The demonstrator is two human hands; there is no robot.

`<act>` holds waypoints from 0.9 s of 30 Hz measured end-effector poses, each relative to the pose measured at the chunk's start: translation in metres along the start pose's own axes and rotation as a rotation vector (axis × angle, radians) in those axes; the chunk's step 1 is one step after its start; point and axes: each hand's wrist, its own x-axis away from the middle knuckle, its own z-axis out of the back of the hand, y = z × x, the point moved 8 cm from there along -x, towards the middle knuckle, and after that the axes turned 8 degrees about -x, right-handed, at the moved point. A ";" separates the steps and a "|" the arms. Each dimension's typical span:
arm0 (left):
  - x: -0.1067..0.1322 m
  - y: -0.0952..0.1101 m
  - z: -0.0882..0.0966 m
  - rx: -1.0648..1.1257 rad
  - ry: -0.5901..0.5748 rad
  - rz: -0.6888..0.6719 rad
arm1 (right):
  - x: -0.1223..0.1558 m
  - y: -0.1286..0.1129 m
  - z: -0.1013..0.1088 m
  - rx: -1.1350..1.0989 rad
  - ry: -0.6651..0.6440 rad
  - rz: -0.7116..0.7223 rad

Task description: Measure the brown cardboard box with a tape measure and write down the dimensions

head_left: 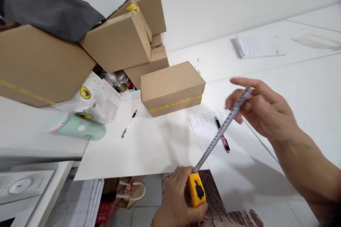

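Observation:
My left hand is closed around a yellow tape measure case at the bottom centre, over the table's front edge. The metal tape blade runs up and to the right from the case. My right hand pinches the far end of the blade above the white table, its fingers partly blurred. Below the blade lies a printed sheet with a red and black pen on it. A small cardboard box with yellow tape stands just left of the hands.
Several larger cardboard boxes are stacked at the back left, with a dark cloth on top. A silver pen, a mint green bottle and a white carton lie nearby. A stack of papers sits far right.

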 end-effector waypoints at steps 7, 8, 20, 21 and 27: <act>-0.014 0.002 0.013 0.032 0.170 0.009 | 0.079 0.032 -0.003 0.059 -0.037 -0.089; -0.017 0.005 0.013 0.042 0.192 -0.011 | 0.088 0.040 -0.014 0.091 -0.089 -0.109; -0.056 0.002 0.055 -0.394 0.428 -0.028 | 0.079 0.121 0.021 1.183 -0.046 -0.191; -0.061 -0.003 0.059 -0.462 0.445 -0.015 | 0.077 0.127 0.018 1.208 -0.103 -0.170; -0.082 -0.030 0.068 -0.677 0.438 0.062 | 0.071 0.114 0.013 0.891 -0.254 -0.199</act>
